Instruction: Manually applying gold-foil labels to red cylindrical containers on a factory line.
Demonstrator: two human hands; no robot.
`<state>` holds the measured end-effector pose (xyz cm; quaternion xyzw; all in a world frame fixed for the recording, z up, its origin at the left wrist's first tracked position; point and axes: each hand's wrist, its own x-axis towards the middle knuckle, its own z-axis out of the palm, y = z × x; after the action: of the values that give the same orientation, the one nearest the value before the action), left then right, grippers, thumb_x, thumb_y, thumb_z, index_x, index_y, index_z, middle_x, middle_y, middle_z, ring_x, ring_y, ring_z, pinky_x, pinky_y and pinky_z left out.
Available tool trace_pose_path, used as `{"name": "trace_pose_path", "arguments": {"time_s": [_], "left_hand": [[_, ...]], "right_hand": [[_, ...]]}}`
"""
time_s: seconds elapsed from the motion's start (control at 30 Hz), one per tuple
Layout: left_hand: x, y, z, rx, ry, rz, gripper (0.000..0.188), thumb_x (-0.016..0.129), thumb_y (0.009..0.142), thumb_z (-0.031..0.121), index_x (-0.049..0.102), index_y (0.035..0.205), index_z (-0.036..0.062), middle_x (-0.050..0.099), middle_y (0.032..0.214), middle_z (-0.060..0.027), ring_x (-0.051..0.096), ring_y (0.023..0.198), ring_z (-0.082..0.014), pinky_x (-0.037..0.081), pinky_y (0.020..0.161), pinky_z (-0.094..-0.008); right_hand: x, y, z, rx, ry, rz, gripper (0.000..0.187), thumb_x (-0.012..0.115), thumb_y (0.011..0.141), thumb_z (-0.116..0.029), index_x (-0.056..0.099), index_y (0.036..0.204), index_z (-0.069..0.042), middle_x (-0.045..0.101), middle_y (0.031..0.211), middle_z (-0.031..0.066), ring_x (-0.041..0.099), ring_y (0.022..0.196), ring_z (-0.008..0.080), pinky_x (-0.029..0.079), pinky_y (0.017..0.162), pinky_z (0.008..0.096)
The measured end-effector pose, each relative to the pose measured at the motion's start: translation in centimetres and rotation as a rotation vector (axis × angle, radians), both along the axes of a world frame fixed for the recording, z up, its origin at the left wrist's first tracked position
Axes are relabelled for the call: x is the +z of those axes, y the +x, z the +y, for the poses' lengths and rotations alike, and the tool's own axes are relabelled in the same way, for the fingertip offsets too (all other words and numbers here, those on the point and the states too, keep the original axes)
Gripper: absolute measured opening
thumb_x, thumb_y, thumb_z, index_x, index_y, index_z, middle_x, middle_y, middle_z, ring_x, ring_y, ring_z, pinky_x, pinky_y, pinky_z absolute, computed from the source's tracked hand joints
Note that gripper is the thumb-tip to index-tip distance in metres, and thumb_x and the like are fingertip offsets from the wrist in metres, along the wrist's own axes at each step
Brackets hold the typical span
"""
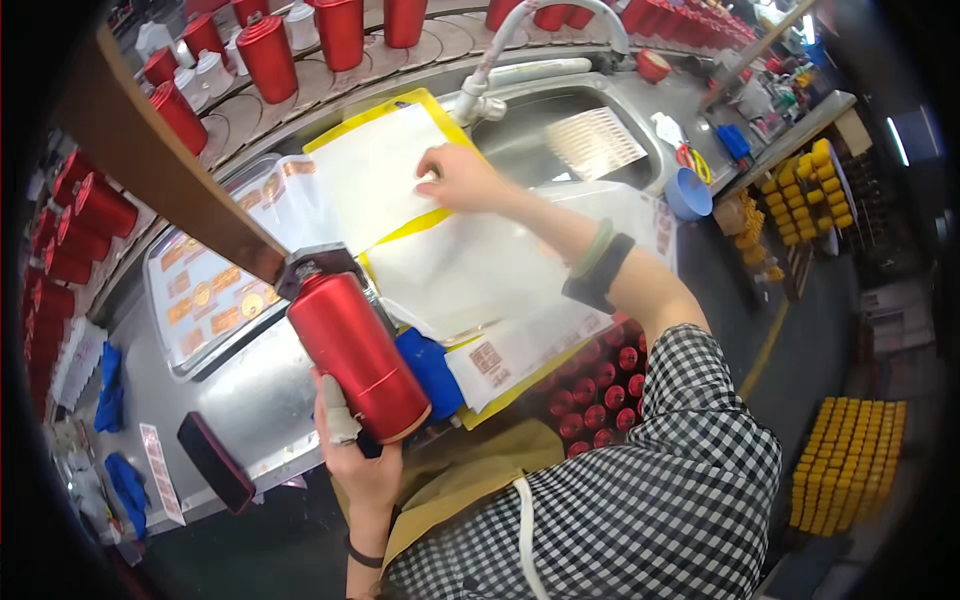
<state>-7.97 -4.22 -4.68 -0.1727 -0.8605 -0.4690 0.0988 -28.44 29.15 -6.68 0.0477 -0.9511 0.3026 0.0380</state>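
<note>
My left hand [358, 452] grips a red metal canister [357, 355] from below, holding it tilted over the steel bench, its dark top pointing up and away. My right hand [458, 178] reaches forward, fingers pressed on a white sheet [375, 170] that lies on a yellow backing [415, 100]. More white sheets with printed orange labels [500, 350] are stacked just below that arm. A blue cloth [430, 368] lies beside the canister's base. A green bracelet and a dark band sit on my right wrist.
A tray of orange label sheets [205, 295] lies at left. Rows of red canisters [270, 55] stand on the curved conveyor behind. A steel sink [560, 135] with a faucet is at the back, a crate of red caps [600, 385] below, yellow pieces [850, 460] at right.
</note>
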Motion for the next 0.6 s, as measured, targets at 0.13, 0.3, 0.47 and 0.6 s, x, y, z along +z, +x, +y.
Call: {"name": "trace_pose_path", "arguments": {"time_s": [0.13,0.3,0.47,0.6], "left_hand": [[0.2,-0.1,0.4,0.007,-0.032,0.0,0.088,0.076,0.073,-0.005,0.041,0.153,-0.0006,0.04,0.157,-0.0294,0.047,0.14,-0.0436,0.039,0.114,-0.0438],[0.1,-0.4,0.7,-0.006,-0.014,-0.046,0.087,0.077,0.074,-0.001,0.041,0.153,-0.0017,0.04,0.157,-0.028,0.047,0.14,-0.043,0.04,0.113,-0.0439],[0.1,-0.1,0.6,0.0,-0.007,-0.045,0.089,0.079,0.074,-0.002,0.04,0.154,-0.0008,0.041,0.158,-0.0266,0.048,0.139,-0.0414,0.041,0.113,-0.0433],[0.0,0.0,0.5,-0.002,0.004,-0.047,0.09,0.08,0.075,-0.001,0.04,0.155,0.0004,0.04,0.158,-0.0257,0.046,0.141,-0.0396,0.039,0.114,-0.0434]], "right_hand": [[-2.1,-0.7,11.5,-0.348,0.266,-0.082,0.029,0.067,0.089,-0.028,0.075,0.102,-0.003,0.074,0.099,0.0197,0.07,0.097,0.036,0.054,0.09,0.0436],[-6.6,-0.8,22.5,-0.518,0.381,-0.568,0.032,0.066,0.084,-0.025,0.075,0.106,-0.004,0.074,0.099,0.0143,0.071,0.089,0.0316,0.055,0.083,0.0411],[-1.0,2.8,18.0,-0.867,-0.583,-0.473,0.025,0.064,0.085,-0.017,0.073,0.099,0.002,0.071,0.09,0.0098,0.068,0.08,0.022,0.053,0.072,0.0328],[2.9,5.9,20.1,-0.348,-1.148,-0.506,0.007,0.06,0.093,-0.007,0.058,0.089,-0.001,0.057,0.074,0.0067,0.059,0.063,0.0184,0.051,0.058,0.0339]]}}
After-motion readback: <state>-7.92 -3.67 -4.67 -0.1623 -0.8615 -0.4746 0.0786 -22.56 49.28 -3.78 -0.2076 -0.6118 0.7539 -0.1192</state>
